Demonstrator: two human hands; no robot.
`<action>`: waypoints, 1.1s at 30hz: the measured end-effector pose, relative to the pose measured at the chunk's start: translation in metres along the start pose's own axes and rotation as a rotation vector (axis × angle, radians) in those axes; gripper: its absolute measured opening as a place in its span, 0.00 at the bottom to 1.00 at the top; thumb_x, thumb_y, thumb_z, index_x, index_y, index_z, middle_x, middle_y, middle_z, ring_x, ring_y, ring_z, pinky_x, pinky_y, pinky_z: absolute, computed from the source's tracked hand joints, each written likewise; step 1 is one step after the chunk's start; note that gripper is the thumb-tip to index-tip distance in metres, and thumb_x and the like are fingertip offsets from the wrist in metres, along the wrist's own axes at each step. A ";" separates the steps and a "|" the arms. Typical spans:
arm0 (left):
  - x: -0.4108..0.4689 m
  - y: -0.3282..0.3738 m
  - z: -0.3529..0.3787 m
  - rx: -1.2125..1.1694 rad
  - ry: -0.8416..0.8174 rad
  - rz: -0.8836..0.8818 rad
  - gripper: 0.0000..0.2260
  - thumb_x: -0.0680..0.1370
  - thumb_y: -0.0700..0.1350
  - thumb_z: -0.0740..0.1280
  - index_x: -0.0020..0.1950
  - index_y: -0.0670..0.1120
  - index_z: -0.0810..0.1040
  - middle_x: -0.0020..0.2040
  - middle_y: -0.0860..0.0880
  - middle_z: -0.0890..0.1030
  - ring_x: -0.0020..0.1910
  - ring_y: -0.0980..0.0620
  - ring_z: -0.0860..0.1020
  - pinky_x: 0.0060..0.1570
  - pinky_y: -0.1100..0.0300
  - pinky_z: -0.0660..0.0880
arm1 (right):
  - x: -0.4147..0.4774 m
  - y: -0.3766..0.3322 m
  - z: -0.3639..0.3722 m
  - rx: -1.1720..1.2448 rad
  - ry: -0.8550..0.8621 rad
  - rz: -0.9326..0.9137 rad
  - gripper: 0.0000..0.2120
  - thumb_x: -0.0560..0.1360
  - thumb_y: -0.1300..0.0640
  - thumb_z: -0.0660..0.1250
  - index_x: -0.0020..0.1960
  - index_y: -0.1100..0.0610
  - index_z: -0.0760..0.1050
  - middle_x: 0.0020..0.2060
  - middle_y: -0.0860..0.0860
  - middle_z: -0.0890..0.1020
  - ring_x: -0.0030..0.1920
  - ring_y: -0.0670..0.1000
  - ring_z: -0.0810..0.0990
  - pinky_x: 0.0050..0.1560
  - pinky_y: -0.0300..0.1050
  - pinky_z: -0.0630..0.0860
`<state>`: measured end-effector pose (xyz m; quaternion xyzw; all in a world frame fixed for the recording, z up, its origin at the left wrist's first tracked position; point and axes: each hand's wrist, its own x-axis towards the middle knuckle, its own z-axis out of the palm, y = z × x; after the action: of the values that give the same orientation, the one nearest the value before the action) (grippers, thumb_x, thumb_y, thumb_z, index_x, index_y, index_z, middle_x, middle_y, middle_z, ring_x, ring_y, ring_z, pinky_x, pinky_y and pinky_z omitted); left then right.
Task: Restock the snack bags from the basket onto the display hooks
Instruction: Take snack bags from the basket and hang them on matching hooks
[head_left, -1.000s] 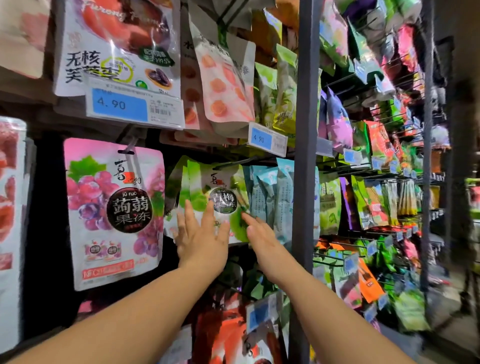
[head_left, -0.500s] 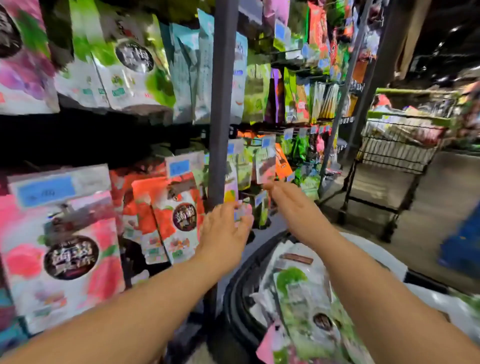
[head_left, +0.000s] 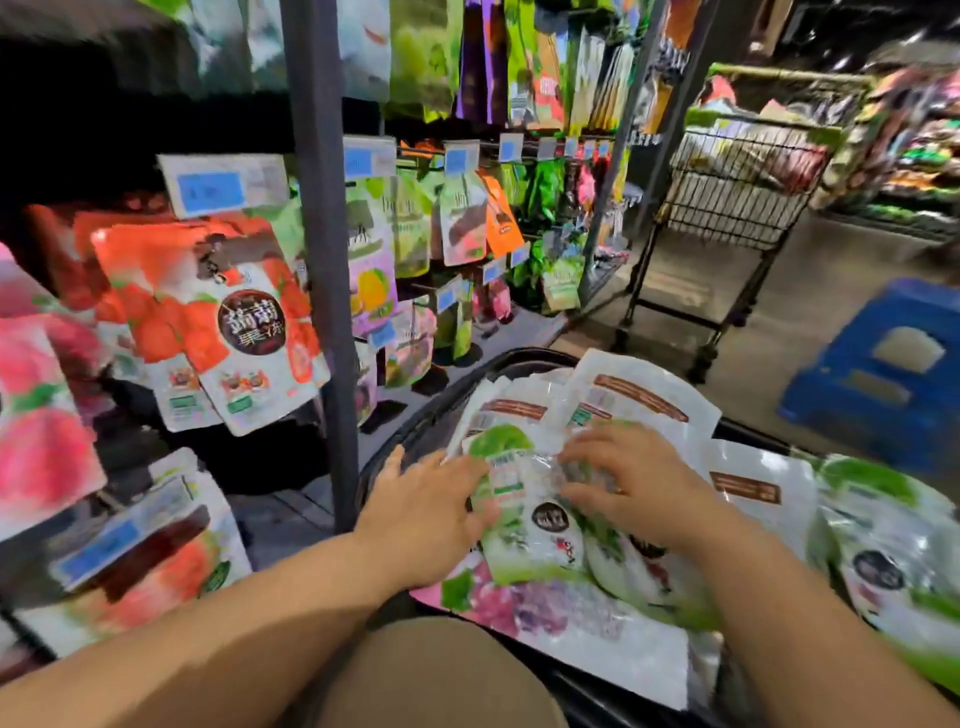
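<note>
Black plastic basket (head_left: 410, 431): sits low, just in front of the display rack, heaped with snack bags.

Green-and-white film snack bag with dark round label (head_left: 524, 525): lies face up on top of the heap, mid-basket, between the two hands.

Left hand (head_left: 426, 514): lies palm-down at that bag's left edge. Fingers straight and spread, thumb touching the film. Grips nothing.

Right hand (head_left: 634, 483): covers the bag's upper right corner, palm down. Fingers arched, tips pressing the crinkled film. Cannot tell whether any of them pinch it; too blurred.

Pink-and-purple grape-print bag (head_left: 545, 608): lies flat beneath the green bag, near edge of heap.

White bags with brown strip across the top (head_left: 639, 400): lie back side up at far side of basket, overlapping one another.

More green-and-white bags (head_left: 883, 551): spill to the right, beyond the right forearm.

Red-and-white fruit-print bags (head_left: 234, 332): hang in a bunch on the rack, left of grey metal upright post (head_left: 322, 260). Hanging fixtures lost in blur.

White price tags with blue patch (head_left: 208, 189): sit above the hanging rows, both sides of the post.

Black wire shopping cart (head_left: 737, 197): stands in the aisle, well apart from basket, loaded with packets.

Blue plastic crate (head_left: 883, 374): rests on the floor, right of the cart.

Tan-clothed leg (head_left: 441, 675): fills bottom centre, between the forearms.
</note>
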<state>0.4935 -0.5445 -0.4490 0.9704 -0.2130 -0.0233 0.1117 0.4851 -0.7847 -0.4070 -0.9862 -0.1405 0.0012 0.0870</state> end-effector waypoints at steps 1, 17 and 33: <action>0.001 0.000 0.000 0.009 -0.028 -0.006 0.23 0.82 0.62 0.50 0.77 0.58 0.57 0.78 0.57 0.61 0.79 0.51 0.54 0.76 0.42 0.42 | -0.001 0.003 -0.004 -0.027 0.019 0.038 0.28 0.75 0.32 0.59 0.70 0.44 0.72 0.70 0.42 0.69 0.74 0.46 0.61 0.77 0.51 0.50; 0.000 0.000 0.001 0.032 -0.078 -0.016 0.26 0.81 0.65 0.47 0.79 0.61 0.51 0.80 0.59 0.54 0.80 0.53 0.51 0.77 0.44 0.40 | -0.005 0.043 -0.010 0.014 0.315 0.519 0.15 0.78 0.38 0.63 0.47 0.51 0.71 0.39 0.45 0.77 0.39 0.50 0.74 0.42 0.48 0.67; -0.002 -0.001 0.003 0.016 -0.046 -0.022 0.41 0.68 0.72 0.32 0.79 0.61 0.51 0.80 0.59 0.54 0.80 0.54 0.50 0.77 0.46 0.38 | 0.000 0.050 -0.027 0.583 1.050 0.764 0.18 0.75 0.46 0.71 0.43 0.61 0.74 0.35 0.49 0.73 0.40 0.51 0.72 0.32 0.35 0.61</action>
<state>0.4914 -0.5434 -0.4519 0.9727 -0.2051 -0.0451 0.0986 0.4998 -0.8366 -0.3894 -0.7734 0.2817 -0.4061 0.3969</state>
